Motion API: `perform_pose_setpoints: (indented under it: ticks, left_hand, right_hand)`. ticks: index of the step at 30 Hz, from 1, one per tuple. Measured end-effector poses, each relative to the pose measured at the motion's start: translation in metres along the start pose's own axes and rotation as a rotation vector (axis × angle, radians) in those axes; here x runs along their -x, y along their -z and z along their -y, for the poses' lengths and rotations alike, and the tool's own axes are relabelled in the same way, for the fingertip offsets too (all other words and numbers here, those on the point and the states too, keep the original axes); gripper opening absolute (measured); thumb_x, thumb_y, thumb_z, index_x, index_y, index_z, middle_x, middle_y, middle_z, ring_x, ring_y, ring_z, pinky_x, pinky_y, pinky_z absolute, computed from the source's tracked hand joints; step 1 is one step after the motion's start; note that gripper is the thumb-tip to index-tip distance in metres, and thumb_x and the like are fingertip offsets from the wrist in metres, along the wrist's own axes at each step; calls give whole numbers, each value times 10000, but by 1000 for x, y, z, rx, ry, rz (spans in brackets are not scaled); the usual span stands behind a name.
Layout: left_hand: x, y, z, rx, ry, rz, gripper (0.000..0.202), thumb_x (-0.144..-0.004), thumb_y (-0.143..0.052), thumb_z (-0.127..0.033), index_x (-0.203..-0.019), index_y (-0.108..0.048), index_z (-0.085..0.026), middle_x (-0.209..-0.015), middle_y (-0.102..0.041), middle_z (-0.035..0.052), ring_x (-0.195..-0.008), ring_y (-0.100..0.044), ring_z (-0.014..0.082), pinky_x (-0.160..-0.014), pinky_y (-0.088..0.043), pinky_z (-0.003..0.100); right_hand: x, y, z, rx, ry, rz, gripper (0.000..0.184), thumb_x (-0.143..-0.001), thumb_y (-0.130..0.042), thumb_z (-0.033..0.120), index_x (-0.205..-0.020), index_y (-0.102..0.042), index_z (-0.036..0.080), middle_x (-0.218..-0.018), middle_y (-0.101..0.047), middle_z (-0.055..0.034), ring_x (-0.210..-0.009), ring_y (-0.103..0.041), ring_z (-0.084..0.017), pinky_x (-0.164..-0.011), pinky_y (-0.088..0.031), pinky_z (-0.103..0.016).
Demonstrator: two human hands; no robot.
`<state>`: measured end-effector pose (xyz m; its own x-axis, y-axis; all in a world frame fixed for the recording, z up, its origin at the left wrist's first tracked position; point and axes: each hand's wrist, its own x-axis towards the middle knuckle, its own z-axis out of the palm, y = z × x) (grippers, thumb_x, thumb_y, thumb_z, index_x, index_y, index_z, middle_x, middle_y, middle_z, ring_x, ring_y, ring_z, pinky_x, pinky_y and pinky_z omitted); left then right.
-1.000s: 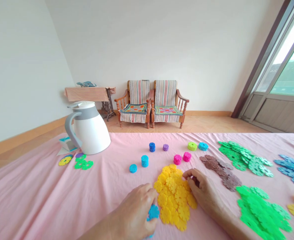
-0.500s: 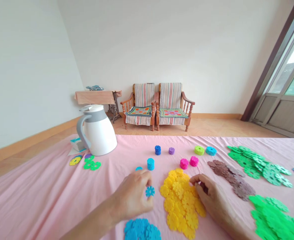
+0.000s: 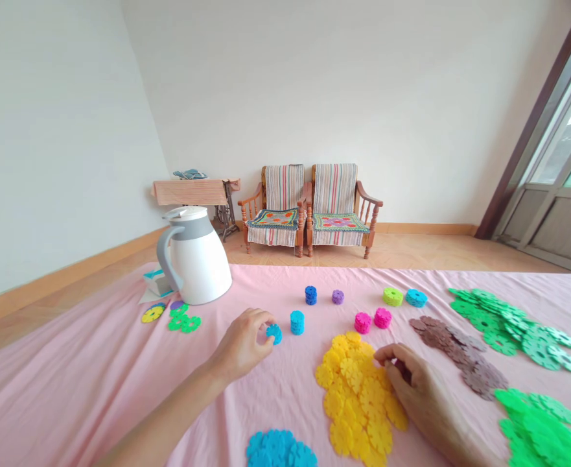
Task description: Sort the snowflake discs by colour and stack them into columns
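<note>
My left hand reaches forward over the pink cloth, thumb and fingers around a blue snowflake disc. The disc is at the spot of a low blue stack; whether it rests on that stack I cannot tell. Just right of it stands a taller light-blue stack. My right hand lies curled at the right edge of a pile of yellow snowflake discs, fingertips touching it; what is between its fingers is hidden. A pile of blue discs lies at the near edge of view.
Small stacks stand farther back: dark blue, purple, pink, lime. Brown discs and green discs lie to the right. A white jug stands at left, beside loose green discs.
My left hand has moved forward and left with the blue disc, from beside the yellow pile to the low blue stack. My right hand has stayed at the yellow pile.
</note>
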<state>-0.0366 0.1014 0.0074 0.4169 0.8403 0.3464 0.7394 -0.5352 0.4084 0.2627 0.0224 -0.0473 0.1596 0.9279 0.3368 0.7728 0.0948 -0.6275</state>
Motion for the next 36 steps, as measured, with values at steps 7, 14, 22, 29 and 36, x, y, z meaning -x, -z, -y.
perform_pose_setpoints:
  ticks: [7, 14, 22, 29, 36]
  left_hand:
    - [2, -2, 0, -44, 17, 5, 282, -660, -508, -34, -862, -605, -203, -862, -630, 15, -867, -576, 180, -768, -438, 270]
    - [1, -1, -2, -53, 24, 22, 285, -665, -518, -41, -883, -604, -205, -883, -633, 21, -890, -574, 190, -784, -442, 283]
    - [1, -3, 0, -27, 27, 44, 303, -679, -535, -53, -923, -608, -217, -920, -639, 23, -911, -574, 194, -806, -445, 290]
    - [0, 8, -10, 19, -8, 26, 104, -708, -570, -127, -791, -589, -186, -823, -608, 13, -804, -560, 166, -740, -439, 266]
    - [12, 23, -53, 302, -379, 689, 187, -652, -723, -303, -759, -608, -200, -741, -559, -23, -699, -516, 131, -621, -409, 208]
  right_hand:
    - [0, -6, -12, 42, 11, 58, 247, -765, -384, 234, -817, -624, 206, -578, -553, 19, -502, -497, -142, -494, -347, -247]
    - [0, -5, -12, 40, 8, 45, 252, -766, -385, 239, -810, -631, 208, -559, -558, 21, -490, -493, -143, -484, -344, -247]
    - [0, -1, -3, 61, 1, 35, 265, -749, -365, 240, -783, -626, 205, -535, -556, 15, -465, -485, -142, -464, -335, -248]
    - [-2, 7, 10, 27, 3, 30, 240, -706, -396, 243, -737, -632, 211, -523, -565, 15, -436, -470, -134, -440, -320, -241]
    - [-1, 10, 14, 17, -24, 25, 248, -698, -375, 253, -728, -617, 208, -506, -544, 17, -420, -443, -133, -428, -307, -243]
